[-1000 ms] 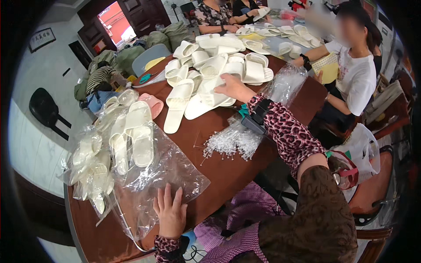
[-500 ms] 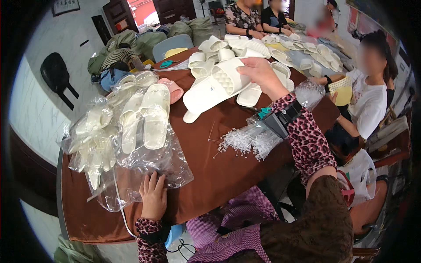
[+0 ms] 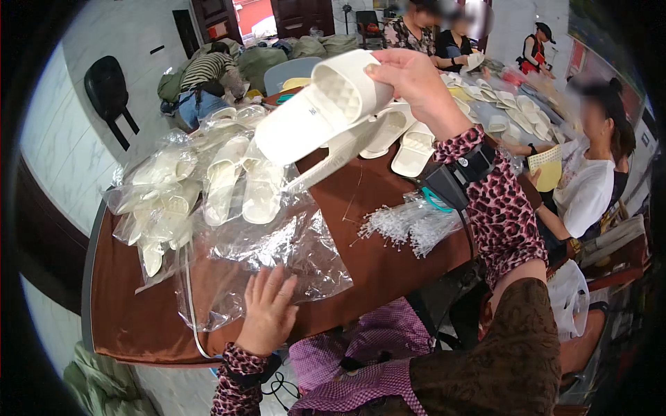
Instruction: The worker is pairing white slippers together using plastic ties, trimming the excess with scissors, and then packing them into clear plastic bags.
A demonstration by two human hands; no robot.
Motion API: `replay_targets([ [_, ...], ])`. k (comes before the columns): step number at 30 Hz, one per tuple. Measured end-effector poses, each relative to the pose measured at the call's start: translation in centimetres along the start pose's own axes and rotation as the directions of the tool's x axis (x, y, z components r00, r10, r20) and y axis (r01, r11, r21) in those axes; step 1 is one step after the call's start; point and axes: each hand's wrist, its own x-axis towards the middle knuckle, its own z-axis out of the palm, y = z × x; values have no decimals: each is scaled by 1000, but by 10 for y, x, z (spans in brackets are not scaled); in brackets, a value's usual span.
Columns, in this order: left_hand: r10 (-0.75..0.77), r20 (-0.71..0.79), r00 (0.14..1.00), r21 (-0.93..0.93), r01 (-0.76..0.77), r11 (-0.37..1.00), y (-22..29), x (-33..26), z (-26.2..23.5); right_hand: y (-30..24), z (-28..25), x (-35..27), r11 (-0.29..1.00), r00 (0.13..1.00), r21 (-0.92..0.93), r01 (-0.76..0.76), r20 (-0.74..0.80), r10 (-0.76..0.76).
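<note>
My right hand (image 3: 416, 83) is raised over the brown table (image 3: 381, 256) and grips a pair of white slippers (image 3: 319, 111) by the heel end, soles tilted toward me. My left hand (image 3: 267, 312) lies flat, fingers spread, on a stack of clear plastic bags (image 3: 277, 243) near the table's front edge. A black device is strapped to my right wrist (image 3: 454, 180). Just right of the bags lies a heap of clear plastic tag pins (image 3: 409, 225).
Bagged white slippers (image 3: 173, 194) are piled at the table's left. Loose white slippers (image 3: 409, 142) cover the far side. A person in a white shirt (image 3: 590, 180) sits at the right; other people sit at the far end. A black chair (image 3: 107, 90) stands by the left wall.
My right hand has lifted the pair of slippers off the far pile and brought it up and toward me. My left hand stays on the plastic bags.
</note>
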Motion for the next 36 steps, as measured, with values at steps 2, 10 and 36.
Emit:
replay_targets([
  [2, 4, 23, 1000, 4, -4, 1000, 9, -2, 1, -18, 16, 0, 999, 999, 35, 36, 4, -36],
  [10, -8, 95, 995, 34, 5, 999, 1, 1, 20, -82, 47, 2, 951, 998, 303, 60, 7, -66],
  [36, 34, 93, 995, 101, -43, 994, 8, -9, -2, 2, 105, -74, 950, 932, 254, -180, 354, 81],
])
